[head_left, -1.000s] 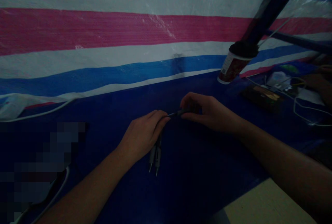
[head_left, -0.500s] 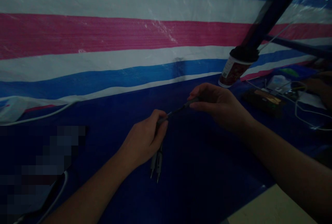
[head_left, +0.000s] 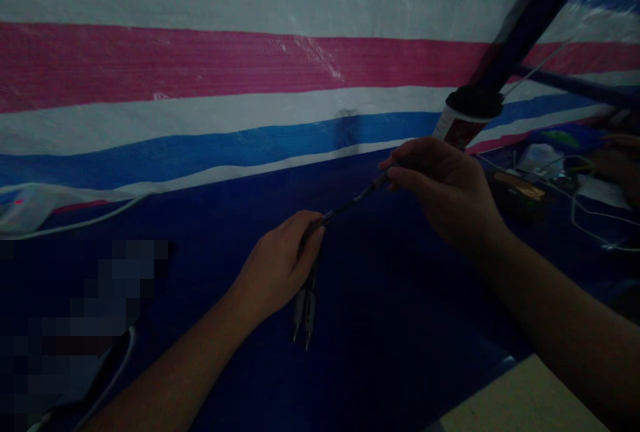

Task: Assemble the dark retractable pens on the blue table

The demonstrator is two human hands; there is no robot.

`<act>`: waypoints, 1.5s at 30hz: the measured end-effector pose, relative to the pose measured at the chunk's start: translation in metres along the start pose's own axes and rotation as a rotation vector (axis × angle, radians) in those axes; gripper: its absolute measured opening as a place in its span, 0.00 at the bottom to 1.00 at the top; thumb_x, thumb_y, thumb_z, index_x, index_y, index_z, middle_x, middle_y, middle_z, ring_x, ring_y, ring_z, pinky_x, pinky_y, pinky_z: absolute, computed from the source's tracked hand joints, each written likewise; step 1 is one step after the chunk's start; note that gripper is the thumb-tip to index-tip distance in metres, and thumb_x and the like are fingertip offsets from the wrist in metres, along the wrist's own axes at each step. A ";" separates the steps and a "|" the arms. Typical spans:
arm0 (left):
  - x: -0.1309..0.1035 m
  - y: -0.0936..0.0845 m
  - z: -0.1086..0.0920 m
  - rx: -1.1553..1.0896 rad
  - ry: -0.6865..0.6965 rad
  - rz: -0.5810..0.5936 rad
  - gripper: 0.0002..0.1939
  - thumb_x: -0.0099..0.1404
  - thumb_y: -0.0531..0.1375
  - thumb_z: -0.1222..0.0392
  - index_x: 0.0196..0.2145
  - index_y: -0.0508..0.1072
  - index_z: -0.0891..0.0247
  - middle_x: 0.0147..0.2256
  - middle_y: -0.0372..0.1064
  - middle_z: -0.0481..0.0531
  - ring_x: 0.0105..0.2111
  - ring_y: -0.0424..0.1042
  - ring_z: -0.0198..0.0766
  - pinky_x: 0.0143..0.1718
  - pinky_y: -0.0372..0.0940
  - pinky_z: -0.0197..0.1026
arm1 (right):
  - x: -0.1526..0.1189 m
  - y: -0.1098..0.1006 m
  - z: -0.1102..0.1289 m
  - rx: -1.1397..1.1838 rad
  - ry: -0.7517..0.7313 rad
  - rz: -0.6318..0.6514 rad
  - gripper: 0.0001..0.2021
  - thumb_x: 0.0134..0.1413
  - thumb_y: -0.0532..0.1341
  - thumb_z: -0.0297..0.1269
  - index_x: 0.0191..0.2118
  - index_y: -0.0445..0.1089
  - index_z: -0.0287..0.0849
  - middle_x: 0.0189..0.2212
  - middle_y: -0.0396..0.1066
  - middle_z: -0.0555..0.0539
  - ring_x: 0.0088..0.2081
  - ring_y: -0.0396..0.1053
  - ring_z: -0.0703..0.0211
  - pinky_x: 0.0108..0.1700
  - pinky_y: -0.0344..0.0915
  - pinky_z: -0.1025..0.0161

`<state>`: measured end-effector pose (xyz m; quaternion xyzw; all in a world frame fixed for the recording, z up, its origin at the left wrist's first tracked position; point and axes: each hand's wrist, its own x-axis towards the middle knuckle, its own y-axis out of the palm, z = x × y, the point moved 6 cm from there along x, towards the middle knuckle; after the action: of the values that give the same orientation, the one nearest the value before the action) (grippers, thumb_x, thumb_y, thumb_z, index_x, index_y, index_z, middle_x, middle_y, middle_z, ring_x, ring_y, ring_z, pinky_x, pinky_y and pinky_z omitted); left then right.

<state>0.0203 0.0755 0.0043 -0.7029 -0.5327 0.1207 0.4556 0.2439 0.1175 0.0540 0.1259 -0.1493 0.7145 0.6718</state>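
Observation:
A dark audio cable (head_left: 345, 207) runs taut between my two hands above the blue-covered table. My left hand (head_left: 287, 255) pinches it between thumb and fingers. Below that hand hang two grey plugs (head_left: 304, 309) with metal tips, side by side and pointing down. Higher and to the right, my right hand (head_left: 440, 182) grips a dark, thicker end of the cable between thumb and fingertips; what sits inside the grip is mostly hidden. The paper cup (head_left: 460, 127) with a black lid stands behind my right hand, which covers its lower part.
A striped plastic sheet (head_left: 240, 62) forms the wall behind the blue table cover (head_left: 210, 219). A dark pole (head_left: 540, 19) slants at the upper right. White cables (head_left: 575, 219), a dark box (head_left: 517, 193) and another person's hand (head_left: 613, 162) are at far right. A white cord (head_left: 95, 225) lies left.
My right hand has moved up and to the right, stretching a longer piece of cable from my left hand. My left hand and the hanging plugs have barely shifted.

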 end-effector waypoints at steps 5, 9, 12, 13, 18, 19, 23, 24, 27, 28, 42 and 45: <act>-0.001 0.000 -0.001 0.011 0.004 0.002 0.11 0.78 0.51 0.58 0.48 0.71 0.61 0.33 0.73 0.48 0.29 0.74 0.36 0.32 0.66 0.39 | -0.002 0.003 0.000 -0.084 -0.009 0.024 0.09 0.56 0.71 0.34 0.41 0.72 0.46 0.40 0.79 0.49 0.40 0.77 0.58 0.44 0.74 0.58; 0.000 0.000 -0.002 0.005 0.026 -0.002 0.12 0.78 0.51 0.57 0.49 0.72 0.61 0.36 0.75 0.49 0.31 0.76 0.37 0.34 0.68 0.40 | -0.004 0.006 -0.003 -0.089 0.007 0.053 0.10 0.55 0.72 0.36 0.40 0.73 0.46 0.42 0.80 0.47 0.43 0.78 0.55 0.49 0.76 0.54; 0.001 0.001 -0.004 0.013 0.056 0.003 0.14 0.78 0.51 0.57 0.52 0.73 0.62 0.39 0.77 0.52 0.33 0.77 0.38 0.36 0.69 0.41 | -0.007 0.014 -0.008 -0.075 0.051 0.139 0.10 0.52 0.74 0.36 0.38 0.75 0.44 0.42 0.81 0.47 0.44 0.79 0.54 0.51 0.75 0.53; 0.001 0.001 -0.004 0.015 0.060 0.008 0.15 0.79 0.50 0.57 0.53 0.73 0.63 0.39 0.77 0.52 0.34 0.77 0.39 0.37 0.70 0.41 | -0.008 0.018 -0.010 -0.064 0.068 0.181 0.10 0.52 0.74 0.36 0.38 0.75 0.44 0.41 0.82 0.47 0.44 0.79 0.54 0.51 0.75 0.54; 0.000 0.002 -0.003 0.020 0.071 0.026 0.15 0.79 0.50 0.57 0.54 0.73 0.63 0.41 0.77 0.53 0.37 0.78 0.40 0.42 0.71 0.42 | -0.012 0.026 -0.016 -0.159 0.167 0.265 0.12 0.51 0.74 0.44 0.34 0.77 0.41 0.32 0.81 0.48 0.33 0.78 0.58 0.39 0.73 0.61; 0.000 0.002 -0.004 0.020 0.079 0.028 0.15 0.79 0.51 0.57 0.54 0.73 0.63 0.42 0.77 0.53 0.37 0.78 0.40 0.42 0.70 0.42 | -0.013 0.025 -0.018 -0.237 0.200 0.272 0.15 0.54 0.72 0.48 0.31 0.76 0.41 0.26 0.78 0.48 0.28 0.75 0.60 0.33 0.70 0.63; 0.000 0.002 -0.003 0.030 0.093 0.019 0.14 0.79 0.52 0.58 0.54 0.74 0.64 0.42 0.76 0.52 0.37 0.77 0.39 0.40 0.69 0.41 | -0.015 0.024 -0.018 -0.399 0.250 0.381 0.20 0.62 0.65 0.55 0.35 0.75 0.40 0.21 0.73 0.50 0.22 0.68 0.63 0.25 0.61 0.65; 0.000 0.002 -0.003 0.034 0.088 0.007 0.14 0.79 0.52 0.59 0.54 0.74 0.64 0.41 0.76 0.52 0.37 0.77 0.39 0.39 0.69 0.41 | -0.014 0.024 -0.015 -0.383 0.207 0.401 0.19 0.60 0.68 0.53 0.41 0.75 0.40 0.26 0.76 0.49 0.25 0.71 0.62 0.27 0.63 0.65; 0.001 0.001 -0.002 0.051 0.099 -0.025 0.14 0.79 0.53 0.59 0.53 0.75 0.66 0.40 0.76 0.53 0.37 0.77 0.40 0.39 0.68 0.41 | -0.012 0.022 -0.007 -0.450 0.087 0.447 0.17 0.58 0.70 0.49 0.44 0.75 0.41 0.32 0.78 0.49 0.30 0.73 0.61 0.33 0.65 0.65; 0.001 0.001 -0.003 0.072 0.117 -0.032 0.14 0.79 0.53 0.59 0.53 0.75 0.65 0.40 0.76 0.53 0.37 0.77 0.40 0.39 0.68 0.42 | -0.012 0.021 -0.009 -0.519 0.095 0.465 0.17 0.62 0.66 0.51 0.38 0.75 0.40 0.28 0.77 0.49 0.27 0.71 0.62 0.32 0.63 0.65; 0.001 -0.002 -0.009 0.250 0.234 -0.099 0.15 0.81 0.51 0.56 0.52 0.76 0.62 0.36 0.75 0.49 0.34 0.73 0.39 0.38 0.59 0.43 | -0.012 0.022 -0.009 -0.684 0.078 0.510 0.22 0.67 0.60 0.55 0.37 0.77 0.39 0.23 0.72 0.51 0.24 0.68 0.63 0.29 0.57 0.66; 0.001 -0.003 -0.011 0.240 0.248 -0.107 0.15 0.81 0.51 0.57 0.52 0.76 0.62 0.35 0.75 0.49 0.34 0.73 0.39 0.38 0.59 0.43 | -0.016 0.029 -0.006 -0.678 0.026 0.636 0.15 0.65 0.65 0.47 0.42 0.77 0.39 0.26 0.74 0.52 0.28 0.69 0.64 0.31 0.58 0.67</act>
<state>0.0259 0.0705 0.0128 -0.6234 -0.4910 0.0715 0.6043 0.2164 0.1033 0.0409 -0.1617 -0.3973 0.7973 0.4245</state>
